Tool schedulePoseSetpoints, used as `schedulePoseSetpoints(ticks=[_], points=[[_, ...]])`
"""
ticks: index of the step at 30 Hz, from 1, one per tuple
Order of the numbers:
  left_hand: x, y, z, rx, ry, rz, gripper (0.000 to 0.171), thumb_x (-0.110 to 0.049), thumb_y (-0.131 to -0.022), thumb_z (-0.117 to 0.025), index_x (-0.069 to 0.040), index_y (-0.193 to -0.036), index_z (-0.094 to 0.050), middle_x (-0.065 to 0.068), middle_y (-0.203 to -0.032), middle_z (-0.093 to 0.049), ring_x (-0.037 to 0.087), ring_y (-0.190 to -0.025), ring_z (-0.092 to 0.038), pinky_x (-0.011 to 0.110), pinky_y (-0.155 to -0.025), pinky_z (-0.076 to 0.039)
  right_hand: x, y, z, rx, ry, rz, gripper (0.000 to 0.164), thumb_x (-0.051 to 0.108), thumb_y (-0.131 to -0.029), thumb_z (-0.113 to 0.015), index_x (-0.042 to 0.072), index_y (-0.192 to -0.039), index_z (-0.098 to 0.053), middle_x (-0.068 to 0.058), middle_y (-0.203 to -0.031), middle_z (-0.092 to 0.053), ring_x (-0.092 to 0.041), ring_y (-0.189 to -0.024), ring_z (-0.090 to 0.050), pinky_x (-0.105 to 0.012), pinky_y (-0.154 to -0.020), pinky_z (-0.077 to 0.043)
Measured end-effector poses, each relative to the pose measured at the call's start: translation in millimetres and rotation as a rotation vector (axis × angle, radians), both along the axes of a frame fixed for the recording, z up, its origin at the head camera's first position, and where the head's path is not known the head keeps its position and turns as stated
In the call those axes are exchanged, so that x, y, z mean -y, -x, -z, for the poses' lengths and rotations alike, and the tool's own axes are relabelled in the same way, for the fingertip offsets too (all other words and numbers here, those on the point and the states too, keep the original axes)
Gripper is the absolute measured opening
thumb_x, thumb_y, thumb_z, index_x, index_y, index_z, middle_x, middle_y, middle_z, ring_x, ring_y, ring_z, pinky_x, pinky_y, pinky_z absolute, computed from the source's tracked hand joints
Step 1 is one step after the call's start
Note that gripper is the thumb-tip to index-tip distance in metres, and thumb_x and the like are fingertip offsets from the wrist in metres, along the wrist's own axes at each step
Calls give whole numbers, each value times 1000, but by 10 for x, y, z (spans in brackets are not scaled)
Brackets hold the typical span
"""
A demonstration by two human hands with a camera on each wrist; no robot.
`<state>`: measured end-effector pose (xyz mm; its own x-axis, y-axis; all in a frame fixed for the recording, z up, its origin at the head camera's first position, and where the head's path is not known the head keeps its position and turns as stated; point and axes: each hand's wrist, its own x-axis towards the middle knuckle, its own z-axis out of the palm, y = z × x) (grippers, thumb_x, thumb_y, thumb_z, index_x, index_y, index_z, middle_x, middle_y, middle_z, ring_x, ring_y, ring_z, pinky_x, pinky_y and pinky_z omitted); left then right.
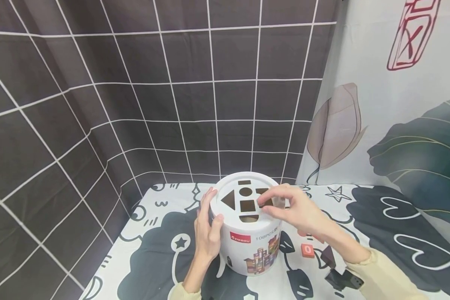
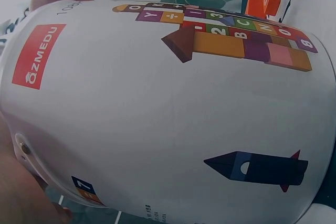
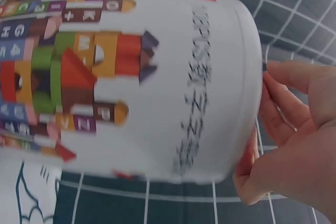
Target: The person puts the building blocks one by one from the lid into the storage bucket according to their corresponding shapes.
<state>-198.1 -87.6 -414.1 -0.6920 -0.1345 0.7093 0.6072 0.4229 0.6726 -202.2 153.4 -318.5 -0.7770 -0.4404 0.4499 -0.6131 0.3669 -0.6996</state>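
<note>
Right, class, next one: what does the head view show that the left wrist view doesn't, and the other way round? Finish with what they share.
Only the head view shows the shaped holes in the lid, with the right hand over them.

Only the left wrist view shows the small round rivet near the tub's rim and the printed 7 nearby.

Both show the white tub, its red label and at least part of the left hand.
</note>
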Motion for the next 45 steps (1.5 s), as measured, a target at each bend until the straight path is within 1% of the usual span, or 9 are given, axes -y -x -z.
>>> schedulePoseSetpoints(ticks=[4,7,12,17,23,32,37,41,45], points=[[0,2,-6,-8,-5,0,58,-27,-86,-47,-8,-141,-55,9,-150,-48,38,-136,-45,81,-101,-14,-220,-2,-30,-16,-30,74,20,11,-87,-76,17,-106,-75,8,-107,-72,-15,-104,-60,-42,-88,-45],[2,0,-10,-9,-6,1,58,-28,-87,-46,-8,-141,-55,9,-150,-48,39,-136,-45,81,-101,-14,-415,30,7,-21,-42,112,20,9,-88,-74,13,-108,-75,5,-107,-72,-11,-99,-61,-35,-82,-47],[0,-8,-15,-3,-5,3,59,-28,-87,-46,-9,-141,-54,11,-151,-47,40,-136,-44,82,-100,-13,-747,104,169,-34,-69,162,24,8,-87,-75,11,-111,-74,2,-107,-73,-8,-98,-60,-23,-80,-44],[0,-8,-14,4,-10,5,59,-26,-85,-46,-7,-141,-54,11,-151,-47,41,-136,-43,81,-101,-12,-1053,150,358,-19,-122,219,29,9,-85,-78,11,-114,-73,1,-109,-72,-6,-99,-60,-24,-79,-45],[-2,-10,-11,7,-10,2,59,-25,-85,-46,-7,-141,-54,11,-151,-47,41,-136,-44,81,-101,-13,-1335,124,632,-7,-131,209,31,7,-83,-79,9,-113,-71,5,-106,-71,-6,-96,-62,-24,-76,-47],[-5,-14,-15,14,-10,4,60,-24,-85,-46,-8,-141,-54,11,-150,-48,41,-135,-45,81,-101,-13,-1562,-31,1003,112,-97,230,35,6,-84,-78,3,-117,-68,2,-112,-70,-5,-99,-62,-24,-76,-50],[-7,-19,-14,13,-10,3,60,-24,-84,-46,-7,-141,-54,11,-150,-48,41,-134,-46,81,-101,-12,-1623,-112,1229,197,-66,258,35,7,-84,-78,1,-118,-68,7,-111,-69,-4,-97,-61,-24,-71,-49],[-9,-21,-16,18,-9,5,60,-23,-84,-46,-7,-141,-54,11,-150,-48,41,-134,-45,80,-102,-12,-1677,-152,1403,261,-10,222,36,3,-85,-75,-6,-119,-65,6,-112,-69,-5,-97,-62,-24,-71,-51],[-13,-23,-16,23,-10,3,60,-22,-83,-46,-8,-141,-54,11,-150,-48,40,-135,-45,80,-102,-12,-1716,-161,1558,262,23,186,36,0,-84,-75,-8,-117,-63,7,-113,-68,-6,-95,-63,-23,-73,-52]])
